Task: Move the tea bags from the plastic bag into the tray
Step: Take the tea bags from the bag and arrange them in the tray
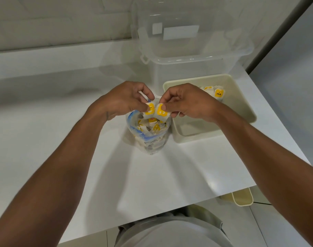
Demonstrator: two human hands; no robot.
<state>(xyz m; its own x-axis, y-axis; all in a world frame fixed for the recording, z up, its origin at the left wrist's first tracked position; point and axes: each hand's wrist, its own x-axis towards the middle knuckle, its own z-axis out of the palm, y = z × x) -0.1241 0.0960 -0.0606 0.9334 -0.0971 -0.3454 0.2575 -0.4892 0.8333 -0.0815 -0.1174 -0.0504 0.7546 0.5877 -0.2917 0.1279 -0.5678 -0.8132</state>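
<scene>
Left hand pinches tea bag; right hand pinches second tea bag, both just above plastic bag; bag well stocked; few lie in tray; mostly undone, I'd judge.

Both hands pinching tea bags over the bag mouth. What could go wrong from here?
1. Left hand and right hand hold the left tea bag and right tea bag by fingertip pinch only; either could slip back in.
2. Neither hand steadies the plastic bag; a snagged string might tip it.
3. The tray sits right of the bag, so the left hand's carry crosses over and may drop short.
</scene>
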